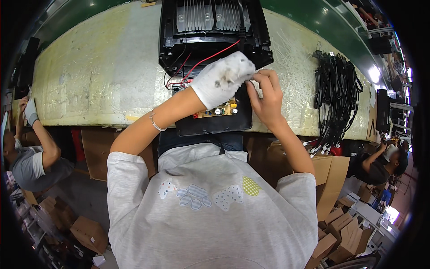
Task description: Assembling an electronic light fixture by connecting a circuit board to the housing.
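My left hand (226,77), in a stained white knit glove, is closed over the middle of the work, with its fingers mostly hidden. Beside it, my bare right hand (268,96) pinches with thumb and forefinger close to the gloved fingertips. Whatever lies between them is too small to make out. Under the glove sits a circuit board (217,111) with several small components, on a black panel (215,128). Beyond stands a black housing (215,42) with a metal heat sink (195,17). Red wire (210,57) and black cable (242,31) run from the housing toward my hands.
Clear film covers the pale bench (89,85). A pile of black cables (336,94) hangs over its front edge at right. Cut white strips (291,58) lie beside the housing. An open cardboard box (331,179) stands below on the right. People work at both sides.
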### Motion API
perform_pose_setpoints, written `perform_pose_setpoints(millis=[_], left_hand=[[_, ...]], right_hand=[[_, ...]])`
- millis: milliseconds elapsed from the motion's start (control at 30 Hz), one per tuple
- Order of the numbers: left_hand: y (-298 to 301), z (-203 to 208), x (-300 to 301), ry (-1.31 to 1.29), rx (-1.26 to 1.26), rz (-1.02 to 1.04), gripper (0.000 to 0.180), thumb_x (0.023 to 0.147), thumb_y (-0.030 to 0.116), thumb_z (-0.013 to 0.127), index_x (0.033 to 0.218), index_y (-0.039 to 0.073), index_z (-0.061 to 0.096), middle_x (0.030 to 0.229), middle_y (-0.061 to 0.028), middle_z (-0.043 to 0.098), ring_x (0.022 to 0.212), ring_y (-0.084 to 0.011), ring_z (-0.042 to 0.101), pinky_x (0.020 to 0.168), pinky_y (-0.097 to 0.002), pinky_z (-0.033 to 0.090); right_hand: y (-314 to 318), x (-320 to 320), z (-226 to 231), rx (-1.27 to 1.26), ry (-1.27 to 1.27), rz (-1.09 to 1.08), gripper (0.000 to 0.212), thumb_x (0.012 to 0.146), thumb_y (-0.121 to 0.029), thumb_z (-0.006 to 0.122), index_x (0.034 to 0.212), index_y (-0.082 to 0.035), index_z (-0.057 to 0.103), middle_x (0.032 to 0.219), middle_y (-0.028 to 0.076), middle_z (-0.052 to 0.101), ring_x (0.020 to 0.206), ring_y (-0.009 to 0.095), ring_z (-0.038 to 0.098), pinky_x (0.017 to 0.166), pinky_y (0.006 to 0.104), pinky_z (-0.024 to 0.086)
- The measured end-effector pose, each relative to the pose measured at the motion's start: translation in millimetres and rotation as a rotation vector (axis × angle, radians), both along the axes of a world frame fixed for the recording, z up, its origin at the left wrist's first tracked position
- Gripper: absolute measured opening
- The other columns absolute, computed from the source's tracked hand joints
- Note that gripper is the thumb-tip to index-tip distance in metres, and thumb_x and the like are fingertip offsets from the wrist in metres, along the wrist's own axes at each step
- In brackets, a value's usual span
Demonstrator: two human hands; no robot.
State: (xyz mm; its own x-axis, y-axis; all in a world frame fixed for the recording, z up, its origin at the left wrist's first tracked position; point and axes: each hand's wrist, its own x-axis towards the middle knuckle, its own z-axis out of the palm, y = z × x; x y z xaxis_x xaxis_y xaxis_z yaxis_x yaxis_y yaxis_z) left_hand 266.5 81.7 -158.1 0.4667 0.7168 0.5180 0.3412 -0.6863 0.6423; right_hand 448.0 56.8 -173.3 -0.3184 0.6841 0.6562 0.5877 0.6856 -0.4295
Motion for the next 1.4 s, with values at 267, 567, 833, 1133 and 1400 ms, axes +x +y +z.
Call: perform_pose_setpoints(millis=[267, 567, 833, 1133, 1400], left_hand=[[-4, -2, -6, 0.075, 0.284, 0.027, 0.021, 0.077, 0.007, 0.062, 0.098, 0.01, 0.063, 0.092, -0.0043, 0.059, 0.083, -0.0223, 0.061, 0.068, -0.0329, 0.054], [-10, 8, -5, 0.434, 0.289, 0.057, 0.025, 0.079, 0.012, 0.059, 0.104, 0.01, 0.061, 0.098, -0.0033, 0.06, 0.086, -0.0227, 0.06, 0.07, -0.034, 0.052], [-5, 8, -4, 0.394, 0.365, 0.036, 0.014, 0.078, 0.015, 0.06, 0.089, 0.007, 0.061, 0.08, -0.0044, 0.055, 0.075, -0.0212, 0.059, 0.06, -0.0335, 0.052], [7, 13, -11, 0.417, 0.258, -0.128, 0.023, 0.077, 0.008, 0.061, 0.1, 0.007, 0.059, 0.091, -0.0063, 0.06, 0.082, -0.0262, 0.06, 0.069, -0.035, 0.052], [21, 14, -11, 0.187, 0.232, -0.307, 0.023, 0.077, 0.005, 0.06, 0.1, 0.007, 0.058, 0.088, -0.0088, 0.06, 0.08, -0.0278, 0.06, 0.068, -0.0378, 0.051]], right_hand=[[-5, 8, 3, -0.292, 0.188, -0.001, 0.014, 0.081, 0.004, 0.068, 0.094, 0.0, 0.063, 0.091, 0.007, 0.056, 0.067, 0.011, 0.05, 0.058, 0.0234, 0.041], [-5, 10, 2, -0.33, 0.223, 0.019, 0.015, 0.081, 0.006, 0.067, 0.095, 0.002, 0.062, 0.093, 0.006, 0.055, 0.071, 0.01, 0.051, 0.061, 0.0223, 0.042], [-3, 9, 1, -0.367, 0.252, 0.03, 0.015, 0.082, 0.007, 0.066, 0.096, 0.002, 0.062, 0.095, 0.006, 0.055, 0.071, 0.01, 0.051, 0.062, 0.0221, 0.042], [4, 11, 18, -0.318, 0.117, 0.073, 0.016, 0.079, 0.005, 0.067, 0.094, -0.001, 0.062, 0.091, 0.008, 0.058, 0.066, 0.014, 0.053, 0.057, 0.0258, 0.043], [10, 20, 20, -0.65, 0.257, 0.147, 0.013, 0.082, 0.002, 0.068, 0.094, 0.002, 0.063, 0.09, 0.007, 0.058, 0.074, 0.013, 0.058, 0.067, 0.0258, 0.047]])
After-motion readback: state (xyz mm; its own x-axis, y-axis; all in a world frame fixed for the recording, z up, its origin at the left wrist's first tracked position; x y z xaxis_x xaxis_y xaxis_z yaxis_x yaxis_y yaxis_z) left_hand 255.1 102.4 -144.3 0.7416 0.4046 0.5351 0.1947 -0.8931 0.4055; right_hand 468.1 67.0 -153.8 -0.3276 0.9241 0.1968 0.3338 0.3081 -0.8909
